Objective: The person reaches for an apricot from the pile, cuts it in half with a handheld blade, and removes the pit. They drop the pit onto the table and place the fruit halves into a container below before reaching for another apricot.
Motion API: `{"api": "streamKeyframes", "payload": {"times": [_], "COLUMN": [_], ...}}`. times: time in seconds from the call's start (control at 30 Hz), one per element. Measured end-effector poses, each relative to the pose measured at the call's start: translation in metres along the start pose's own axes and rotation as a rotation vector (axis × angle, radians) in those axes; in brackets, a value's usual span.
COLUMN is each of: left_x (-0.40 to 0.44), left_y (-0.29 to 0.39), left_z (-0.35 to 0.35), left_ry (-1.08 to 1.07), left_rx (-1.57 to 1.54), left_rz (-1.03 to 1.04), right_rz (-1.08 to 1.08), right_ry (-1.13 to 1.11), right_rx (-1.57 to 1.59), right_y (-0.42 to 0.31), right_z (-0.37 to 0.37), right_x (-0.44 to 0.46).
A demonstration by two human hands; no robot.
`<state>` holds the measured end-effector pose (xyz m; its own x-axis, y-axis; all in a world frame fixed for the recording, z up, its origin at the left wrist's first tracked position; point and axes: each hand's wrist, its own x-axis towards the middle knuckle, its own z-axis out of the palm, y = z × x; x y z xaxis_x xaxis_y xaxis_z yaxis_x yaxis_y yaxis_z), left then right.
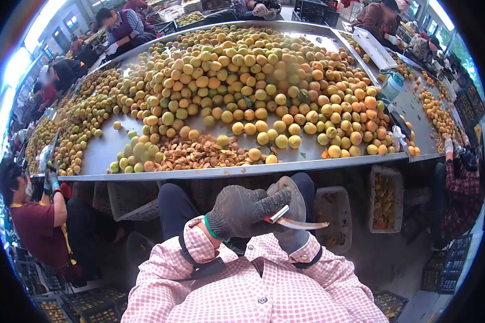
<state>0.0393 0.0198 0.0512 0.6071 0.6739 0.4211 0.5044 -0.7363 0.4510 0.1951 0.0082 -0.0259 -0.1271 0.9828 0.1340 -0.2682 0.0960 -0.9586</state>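
Observation:
My left hand (pixel 240 209), in a dark grey knit glove with a green cuff, is closed around the red handle of a small knife (pixel 302 223). Its curved blade points to the right, in front of my other hand. My right hand (pixel 295 202), in a lighter grey glove, is pressed against the left one with its fingers curled; whatever lies between the two is hidden. Both hands are above my lap, below the table edge. Nearest them on the metal table (pixel 194 173) is a heap of split brownish-orange fruit pieces (pixel 199 154).
Whole yellow-orange fruit, like apricots (pixel 226 70), cover much of the table. Crates with fruit bits (pixel 386 199) and a pale bin (pixel 334 215) stand underneath. A teal jug (pixel 392 85) is at right. People sit around, one at left (pixel 40 226) and another at right (pixel 461 188).

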Motion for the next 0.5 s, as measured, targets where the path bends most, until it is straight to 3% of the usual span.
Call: {"api": "streamKeyframes", "payload": {"times": [0.03, 0.1, 0.13, 0.17, 0.27, 0.3, 0.33, 0.37, 0.4, 0.43, 0.47, 0.5], "left_x": [0.000, 0.002, 0.001, 0.003, 0.010, 0.009, 0.004, 0.005, 0.007, 0.007, 0.005, 0.006], "left_y": [0.002, 0.004, 0.006, 0.008, 0.020, 0.024, 0.031, 0.033, 0.035, 0.036, 0.032, 0.031], "left_z": [-0.003, -0.002, 0.005, 0.010, 0.020, 0.025, 0.029, 0.032, 0.033, 0.034, 0.041, 0.042], "left_ry": [-0.023, -0.021, 0.049, 0.121, 0.317, 0.405, 0.354, 0.357, 0.382, 0.409, 0.393, 0.400], "left_rx": [0.018, 0.006, -0.069, -0.140, -0.488, -0.668, -0.972, -0.973, -1.052, -1.127, -0.828, -0.826], "left_rz": [0.035, 0.036, -0.017, -0.069, -0.166, -0.228, -0.491, -0.491, -0.653, -0.816, -0.684, -0.687], "right_rz": [0.000, -0.222, -0.515, -0.514, -1.013, -1.010, -0.727, -0.438, -0.704, -0.704, -0.568, -0.428], "right_ry": [-0.002, 0.017, 0.117, 0.115, 0.516, 0.518, 0.392, 0.258, 0.364, 0.360, 0.303, 0.243], "right_rx": [-0.002, -0.153, -0.736, -0.736, -0.931, -0.930, -0.522, -0.122, -0.616, -0.615, -0.390, -0.165], "right_y": [0.002, 0.007, -0.016, -0.023, -0.038, -0.040, -0.042, -0.043, -0.044, -0.044, -0.042, -0.039], "right_z": [0.000, 0.002, 0.014, 0.019, 0.028, 0.028, 0.027, 0.026, 0.023, 0.022, 0.020, 0.017], "right_x": [-0.002, -0.010, -0.008, -0.003, 0.018, 0.017, 0.015, 0.015, 0.019, 0.019, 0.019, 0.020]}}
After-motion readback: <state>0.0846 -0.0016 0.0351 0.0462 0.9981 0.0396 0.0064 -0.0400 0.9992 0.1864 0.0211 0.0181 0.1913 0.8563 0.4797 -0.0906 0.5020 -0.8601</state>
